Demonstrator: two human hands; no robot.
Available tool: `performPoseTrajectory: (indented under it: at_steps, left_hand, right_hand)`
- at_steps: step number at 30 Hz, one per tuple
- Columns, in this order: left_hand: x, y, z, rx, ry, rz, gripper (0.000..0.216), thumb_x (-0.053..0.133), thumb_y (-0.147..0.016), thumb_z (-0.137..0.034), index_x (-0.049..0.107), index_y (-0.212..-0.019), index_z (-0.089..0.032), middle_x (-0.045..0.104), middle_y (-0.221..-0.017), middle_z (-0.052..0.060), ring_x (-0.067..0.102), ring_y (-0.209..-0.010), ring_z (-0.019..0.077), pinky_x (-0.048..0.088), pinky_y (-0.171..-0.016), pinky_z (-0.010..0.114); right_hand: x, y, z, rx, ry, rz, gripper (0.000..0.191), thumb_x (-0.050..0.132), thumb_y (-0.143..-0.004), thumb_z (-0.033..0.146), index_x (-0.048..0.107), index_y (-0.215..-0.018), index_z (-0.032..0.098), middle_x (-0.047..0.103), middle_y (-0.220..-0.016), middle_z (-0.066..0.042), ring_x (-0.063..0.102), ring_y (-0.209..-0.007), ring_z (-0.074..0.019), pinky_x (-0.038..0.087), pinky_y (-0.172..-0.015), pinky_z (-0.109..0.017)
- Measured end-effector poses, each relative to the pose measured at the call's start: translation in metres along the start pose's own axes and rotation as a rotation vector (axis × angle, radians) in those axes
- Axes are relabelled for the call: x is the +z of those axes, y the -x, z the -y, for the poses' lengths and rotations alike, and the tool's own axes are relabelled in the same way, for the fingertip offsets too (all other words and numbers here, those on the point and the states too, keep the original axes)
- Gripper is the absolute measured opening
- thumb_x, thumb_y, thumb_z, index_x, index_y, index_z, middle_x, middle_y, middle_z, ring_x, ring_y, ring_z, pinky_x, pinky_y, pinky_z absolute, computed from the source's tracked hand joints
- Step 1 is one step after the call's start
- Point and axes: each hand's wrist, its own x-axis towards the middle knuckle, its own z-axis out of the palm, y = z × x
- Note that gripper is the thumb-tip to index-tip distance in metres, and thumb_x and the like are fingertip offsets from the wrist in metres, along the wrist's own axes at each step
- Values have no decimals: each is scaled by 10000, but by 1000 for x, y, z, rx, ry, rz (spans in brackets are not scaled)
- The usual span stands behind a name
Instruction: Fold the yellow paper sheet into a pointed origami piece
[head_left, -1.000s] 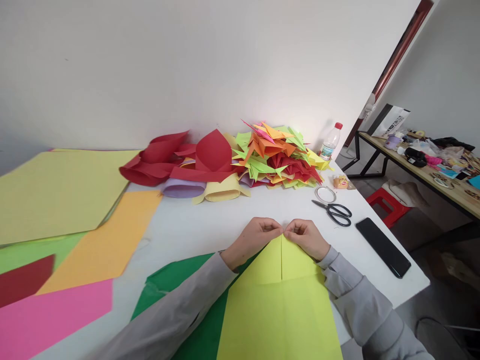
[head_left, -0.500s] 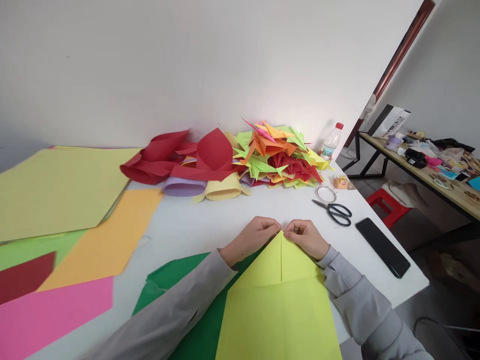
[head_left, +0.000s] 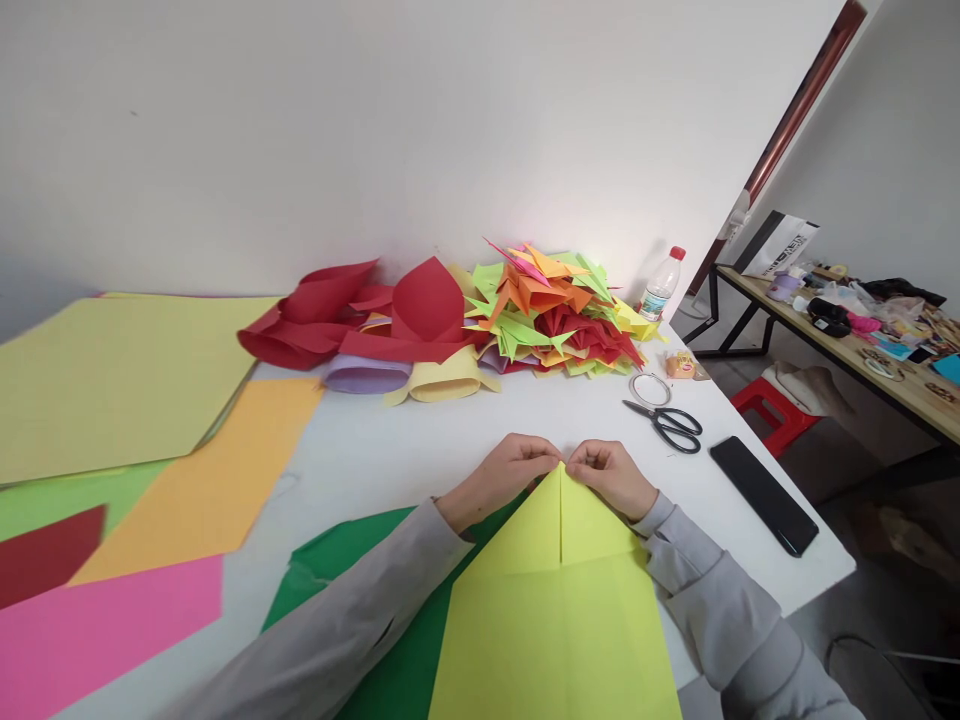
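Note:
A yellow-green paper sheet (head_left: 559, 610) lies in front of me on the white table (head_left: 420, 440), its two far corners folded in to a point along a centre crease. My left hand (head_left: 504, 478) pinches the left side of that tip, fingers curled. My right hand (head_left: 611, 476) pinches the right side of the tip, fingers curled too. Both hands meet at the point. A dark green sheet (head_left: 360, 600) lies under my left forearm and the yellow-green sheet.
A heap of folded paper shapes (head_left: 555, 310) and red rolled sheets (head_left: 352, 315) sits by the wall. Scissors (head_left: 671, 425), a wire ring (head_left: 649, 388), a black phone (head_left: 763, 495) and a bottle (head_left: 662, 283) lie right. Large coloured sheets (head_left: 120, 380) cover the left. Another table (head_left: 862, 340) stands beyond.

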Motion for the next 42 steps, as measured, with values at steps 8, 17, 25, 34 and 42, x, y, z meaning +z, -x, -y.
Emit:
performPoseTrajectory:
  at_steps: [8,17,25,34,42]
  left_hand:
    - [0,1,0,14,-14,-17,318,592,-697,-437,701,-699,-139,541,-564,-11,403,-535,114,309,-494,231]
    - [1,1,1,23,-1,-37,319,595,-705,-450,676,-655,-146,547,-551,-11,426,-532,119,335,-487,233]
    - [7,1,1,37,21,-59,313,604,-693,-461,636,-640,-155,576,-584,-6,472,-557,126,372,-502,235]
    - [5,3,-1,39,53,-79,310,557,-756,-433,560,-594,-168,446,-532,-53,390,-523,102,322,-492,228]
    - [5,1,1,53,50,-64,263,596,-696,-415,606,-642,-158,544,-596,-31,457,-571,115,357,-535,233]
  right_hand:
    - [0,0,1,-9,17,-10,270,742,-636,404,601,-652,174,554,-561,48,417,-505,-75,329,-502,-215]
    - [-2,-1,-1,-29,47,4,300,741,-653,438,587,-660,180,547,-586,42,420,-524,-85,333,-509,-222]
    - [-2,0,-1,-43,67,39,355,723,-690,505,594,-708,176,525,-587,49,391,-519,-81,309,-512,-227]
    - [0,0,3,-61,89,10,296,697,-708,450,564,-700,186,522,-623,44,403,-549,-91,317,-542,-236]
    - [0,0,0,-41,89,22,312,694,-704,464,570,-707,178,508,-605,49,387,-535,-84,302,-525,-230]
